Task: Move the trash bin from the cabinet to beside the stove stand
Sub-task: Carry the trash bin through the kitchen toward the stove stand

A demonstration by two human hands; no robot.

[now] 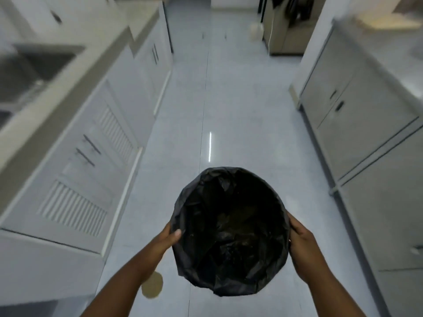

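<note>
Trash bin (231, 232), lifted clear of the cabinet, rides above the floor (240, 110), left hand (168, 236) and right hand (302, 236) fingers clamped on its rim, placement beside the stove stand still pending.

Both arms fwd, left hand (170, 235) & right hand (299, 236) in closed grip.

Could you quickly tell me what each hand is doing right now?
Left hand: closed on the trash bin rim.
Right hand: closed on the opposite rim.
</note>
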